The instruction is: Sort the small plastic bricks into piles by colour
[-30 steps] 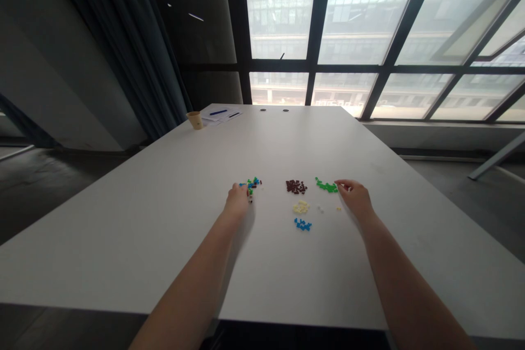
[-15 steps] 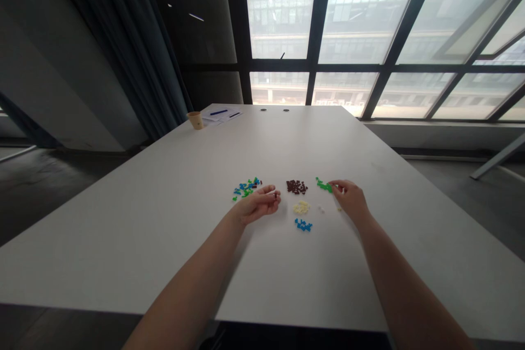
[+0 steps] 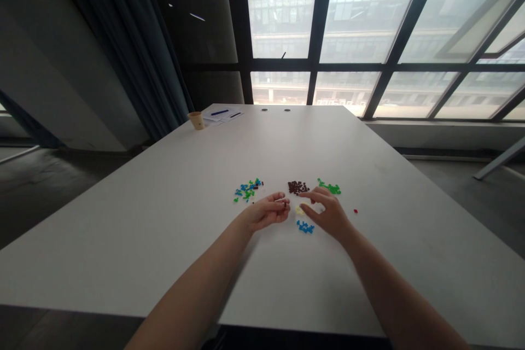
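Observation:
My left hand (image 3: 268, 212) is closed, palm partly up, with a small dark brown brick (image 3: 286, 205) at its fingertips. Just right of it, my right hand (image 3: 324, 210) has thumb and forefinger apart, with nothing visible between them. Beneath that hand lies a pale yellow pile of bricks (image 3: 299, 210), partly covered. A dark brown pile (image 3: 298, 187) sits beyond the fingertips, and a green pile (image 3: 329, 188) is behind the right hand. Closer to me is a blue pile (image 3: 305, 227). A mixed pile of blue, green and brown bricks (image 3: 248, 188) lies beyond my left hand.
One red piece (image 3: 355, 211) lies alone to the right of my right hand. Far left on the white table (image 3: 164, 229) stand a paper cup (image 3: 196, 120) and some papers (image 3: 213, 118) with pens. Two dark round discs show near the far edge.
My right hand has moved left from the green pile toward my left hand, its fingers now apart. My left hand has shifted slightly right. The red piece has come into sight.

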### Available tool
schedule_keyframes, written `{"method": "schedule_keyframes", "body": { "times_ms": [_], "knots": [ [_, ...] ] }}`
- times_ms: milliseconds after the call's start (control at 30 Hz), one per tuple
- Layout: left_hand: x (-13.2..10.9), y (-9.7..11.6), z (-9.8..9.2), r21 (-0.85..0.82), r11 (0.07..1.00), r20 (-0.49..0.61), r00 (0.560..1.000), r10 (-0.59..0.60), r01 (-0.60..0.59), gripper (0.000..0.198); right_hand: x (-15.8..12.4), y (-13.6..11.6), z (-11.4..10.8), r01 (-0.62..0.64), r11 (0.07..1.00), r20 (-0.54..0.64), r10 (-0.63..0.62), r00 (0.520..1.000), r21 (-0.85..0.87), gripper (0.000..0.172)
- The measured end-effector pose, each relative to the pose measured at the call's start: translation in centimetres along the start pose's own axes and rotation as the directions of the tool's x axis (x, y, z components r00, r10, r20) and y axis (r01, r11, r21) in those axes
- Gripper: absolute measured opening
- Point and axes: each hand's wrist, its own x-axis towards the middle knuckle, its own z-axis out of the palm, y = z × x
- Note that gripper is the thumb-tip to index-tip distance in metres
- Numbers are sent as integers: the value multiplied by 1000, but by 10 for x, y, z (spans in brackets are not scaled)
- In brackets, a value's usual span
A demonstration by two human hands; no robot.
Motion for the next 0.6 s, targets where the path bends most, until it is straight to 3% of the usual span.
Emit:
{"method": "schedule_keyframes", "body": {
  "times_ms": [167, 333, 433, 500, 533, 600],
  "knots": [
    [3, -4, -1, 96, 995, 13, 999, -30, 28, 27, 0, -27, 17, 33, 999, 18, -33, 999, 32, 17],
    [4, -5, -1, 169, 986, -11, 1000, 10, -8, 33, 2, -26, 26, 24, 1000, 44, -23, 999, -20, 15],
    [5, -3, -3, 290, 954, -92, 991, 101, -70, 31, 6, -19, 25, 21, 995, 87, -13, 996, -97, 15],
    [4, 6, -10, 500, 857, -216, 940, 264, -126, 23, 12, -8, 20, 3, 986, 111, 16, 994, -167, 16],
    [3, 12, -15, 639, 758, -275, 881, 384, -131, 18, 16, 0, 16, -29, 977, 110, 53, 993, -211, 17],
    [-3, 27, -27, 905, 426, -301, 712, 635, 3, 12, 24, 19, 7, -118, 939, 119, 164, 979, -322, 19]
  ]
}}
